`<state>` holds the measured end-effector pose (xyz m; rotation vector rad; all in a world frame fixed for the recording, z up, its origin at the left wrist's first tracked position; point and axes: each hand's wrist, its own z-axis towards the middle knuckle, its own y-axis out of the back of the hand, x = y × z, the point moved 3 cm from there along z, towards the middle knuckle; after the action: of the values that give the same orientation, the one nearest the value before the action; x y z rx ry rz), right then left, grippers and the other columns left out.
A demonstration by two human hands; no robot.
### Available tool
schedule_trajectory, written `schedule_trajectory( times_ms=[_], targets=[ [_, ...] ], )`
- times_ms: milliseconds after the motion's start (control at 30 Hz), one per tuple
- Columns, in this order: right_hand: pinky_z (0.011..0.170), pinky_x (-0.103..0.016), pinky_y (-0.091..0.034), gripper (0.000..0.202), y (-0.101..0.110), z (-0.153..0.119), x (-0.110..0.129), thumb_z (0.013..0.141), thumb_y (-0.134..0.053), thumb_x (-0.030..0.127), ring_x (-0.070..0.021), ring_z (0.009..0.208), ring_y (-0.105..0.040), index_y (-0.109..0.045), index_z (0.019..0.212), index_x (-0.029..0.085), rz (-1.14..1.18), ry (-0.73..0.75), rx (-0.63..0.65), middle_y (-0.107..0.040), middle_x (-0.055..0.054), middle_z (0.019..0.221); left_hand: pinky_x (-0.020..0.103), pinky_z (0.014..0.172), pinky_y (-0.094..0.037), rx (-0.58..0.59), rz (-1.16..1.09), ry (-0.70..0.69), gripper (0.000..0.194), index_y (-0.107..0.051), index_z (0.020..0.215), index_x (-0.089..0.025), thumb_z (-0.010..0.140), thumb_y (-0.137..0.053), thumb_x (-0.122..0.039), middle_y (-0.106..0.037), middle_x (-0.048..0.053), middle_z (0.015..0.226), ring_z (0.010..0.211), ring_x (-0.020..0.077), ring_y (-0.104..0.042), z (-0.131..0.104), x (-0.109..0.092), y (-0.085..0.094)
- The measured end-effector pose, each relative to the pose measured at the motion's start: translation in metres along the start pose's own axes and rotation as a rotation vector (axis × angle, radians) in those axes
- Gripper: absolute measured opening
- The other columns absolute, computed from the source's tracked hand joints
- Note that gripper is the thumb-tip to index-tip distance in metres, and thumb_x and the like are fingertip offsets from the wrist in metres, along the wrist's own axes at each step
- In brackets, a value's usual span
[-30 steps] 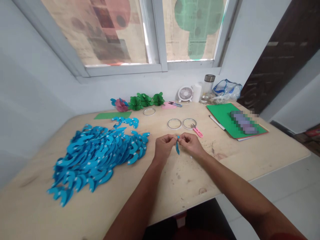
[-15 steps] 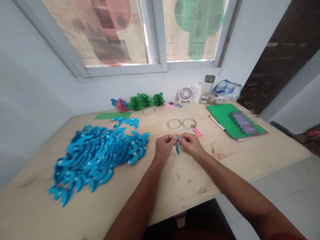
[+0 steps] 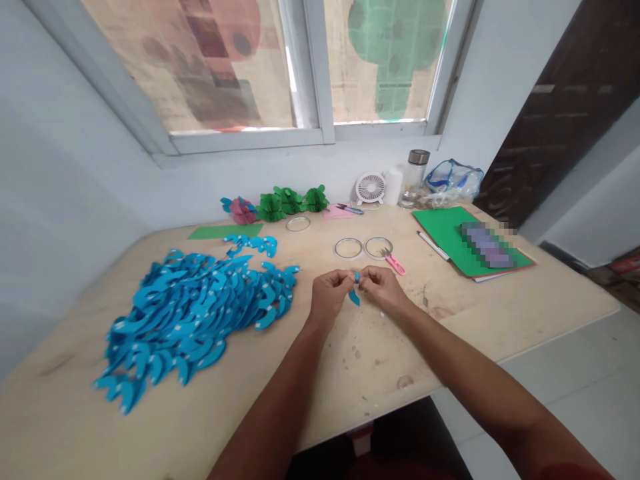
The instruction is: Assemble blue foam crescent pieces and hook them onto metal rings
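Note:
Over the middle of the table, my left hand (image 3: pixel 330 291) and my right hand (image 3: pixel 381 287) pinch a small blue paper piece (image 3: pixel 355 297) between their fingertips. One curved end of it hangs below the fingers; the rest is partly hidden by them. To the left of my left hand lies a large heap of blue curved paper pieces (image 3: pixel 200 307), many with small white squares on them. Just beyond my right hand are pink-handled thread snips (image 3: pixel 395 261), their tips over the rim of a tape roll (image 3: pixel 379 257). A second tape roll (image 3: pixel 349 258) lies beside it.
A third tape roll (image 3: pixel 299 231) and a green paper strip (image 3: pixel 225 231) lie farther back. Along the wall stand green paper shapes (image 3: pixel 289 201), a pink-and-blue one (image 3: pixel 243 211), a white fan (image 3: pixel 371 189) and a bottle (image 3: pixel 414 180). A pen (image 3: pixel 433 245) lies by a green folder (image 3: pixel 445 233).
The hanging end of the blue paper piece has swung slightly and shows more of its flat face. Both hands stay in nearly the same place.

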<state>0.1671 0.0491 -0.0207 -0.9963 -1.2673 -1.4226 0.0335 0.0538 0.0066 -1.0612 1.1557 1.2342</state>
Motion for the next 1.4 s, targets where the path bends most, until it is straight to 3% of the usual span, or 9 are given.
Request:
schedule_trajectory(
  times_ms=[333, 600, 933, 1233, 1400],
  targets=[
    [0.052, -0.022, -0.033, 0.011, -0.001, -0.001, 0.005, 0.069, -0.049, 0.018, -0.0097, 0.051, -0.045, -0.058, 0.063, 0.016, 0.057, 0.012, 0.013, -0.055, 0.001, 0.056, 0.022, 0.053, -0.042, -0.020, -0.016, 0.013, 0.019, -0.060, 0.048, -0.016, 0.064, -0.060, -0.025, -0.057, -0.001, 0.048, 0.049, 0.0103, -0.051, -0.001, -0.002, 0.001],
    [0.052, -0.022, -0.034, 0.011, 0.000, 0.000, 0.006, 0.069, -0.050, 0.020, -0.0103, 0.052, -0.045, -0.059, 0.065, 0.016, 0.080, 0.019, 0.010, -0.054, 0.002, 0.056, 0.023, 0.052, -0.039, -0.091, -0.136, 0.104, 0.014, -0.061, 0.052, -0.014, 0.061, -0.060, -0.025, -0.055, -0.002, 0.047, 0.048, 0.0095, -0.047, 0.003, 0.001, 0.007],
    [0.050, -0.023, -0.032, 0.024, 0.001, -0.002, 0.012, 0.075, -0.055, 0.037, -0.0103, 0.052, -0.043, -0.056, 0.062, 0.016, 0.069, 0.031, -0.004, -0.050, 0.002, 0.054, 0.021, 0.053, -0.038, -0.025, -0.111, 0.079, 0.013, -0.060, 0.052, -0.014, 0.061, -0.061, -0.023, -0.056, -0.002, 0.049, 0.050, 0.0089, -0.047, 0.000, -0.002, 0.003],
    [0.048, -0.022, -0.030, 0.018, -0.001, 0.000, 0.005, 0.072, -0.057, 0.032, -0.0090, 0.049, -0.041, -0.056, 0.063, 0.016, 0.114, 0.012, 0.012, -0.049, 0.003, 0.054, 0.022, 0.054, -0.038, -0.021, -0.128, 0.081, 0.012, -0.060, 0.051, -0.014, 0.060, -0.061, -0.022, -0.055, -0.002, 0.049, 0.051, 0.0092, -0.047, 0.000, -0.003, 0.002],
    [0.049, -0.022, -0.031, 0.019, -0.001, -0.002, 0.006, 0.073, -0.057, 0.031, -0.0089, 0.050, -0.042, -0.054, 0.061, 0.016, 0.124, 0.010, -0.004, -0.050, 0.003, 0.054, 0.023, 0.054, -0.039, -0.042, -0.244, 0.152, 0.011, -0.060, 0.053, -0.014, 0.060, -0.061, -0.023, -0.054, -0.001, 0.048, 0.050, 0.0101, -0.048, 0.003, 0.005, 0.004]
  ],
)
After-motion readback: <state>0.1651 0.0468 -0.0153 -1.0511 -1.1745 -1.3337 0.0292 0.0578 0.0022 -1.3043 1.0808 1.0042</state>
